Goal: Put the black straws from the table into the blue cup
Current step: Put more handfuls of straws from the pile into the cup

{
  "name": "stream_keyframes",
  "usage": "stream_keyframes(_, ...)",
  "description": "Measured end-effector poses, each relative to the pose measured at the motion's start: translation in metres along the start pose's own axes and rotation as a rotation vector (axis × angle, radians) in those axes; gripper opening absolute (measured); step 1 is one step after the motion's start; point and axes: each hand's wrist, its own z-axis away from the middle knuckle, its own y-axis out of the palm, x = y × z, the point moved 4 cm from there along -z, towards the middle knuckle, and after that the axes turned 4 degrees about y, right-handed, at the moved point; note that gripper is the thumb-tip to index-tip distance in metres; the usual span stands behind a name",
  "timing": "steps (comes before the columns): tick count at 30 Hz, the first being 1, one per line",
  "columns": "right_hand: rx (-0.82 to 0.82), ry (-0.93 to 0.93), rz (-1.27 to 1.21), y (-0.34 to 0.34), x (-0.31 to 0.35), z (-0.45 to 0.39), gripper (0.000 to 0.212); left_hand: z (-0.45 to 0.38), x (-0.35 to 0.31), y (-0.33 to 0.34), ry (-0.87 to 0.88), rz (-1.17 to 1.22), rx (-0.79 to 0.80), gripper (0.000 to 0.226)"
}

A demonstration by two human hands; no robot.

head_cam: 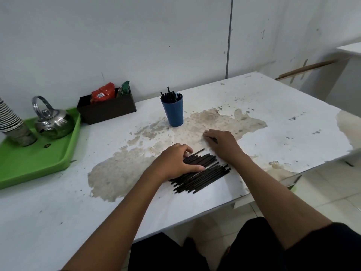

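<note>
A pile of several black straws [203,173] lies on the white table [273,106], near its front edge. My left hand [175,162] rests on the pile's left end, with thumb and curled fingers closed around a bunch of the straws. My right hand [222,144] lies palm down on the table just right of and behind the pile, fingers stretched flat, with no straw clearly in it. The blue cup [173,112] stands upright behind both hands, with several black straws sticking out of its top.
At the left, a green tray [35,163] holds a steel kettle [52,122] and a stack of paper cups [13,122]. A dark box [106,109] with snack packets sits against the wall. The table's front edge runs diagonally close to the pile.
</note>
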Motion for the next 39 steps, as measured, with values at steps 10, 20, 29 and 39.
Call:
stream_keyframes(10,-0.016,-0.01,0.012,0.001,-0.001,-0.001,0.023,-0.011,-0.002,0.001,0.019,-0.048,0.019,0.045)
stream_keyframes(20,-0.014,-0.013,0.021,0.002,-0.001,-0.001,0.023,-0.014,-0.001,0.0,0.015,-0.088,0.0,0.027)
stream_keyframes(29,-0.016,-0.014,0.016,0.002,-0.001,0.0,0.024,-0.009,0.001,-0.002,-0.02,0.237,-0.011,0.02)
stream_keyframes(39,0.018,0.005,0.063,0.006,-0.001,-0.002,0.025,-0.023,0.007,-0.032,-0.017,0.742,-0.437,0.016)
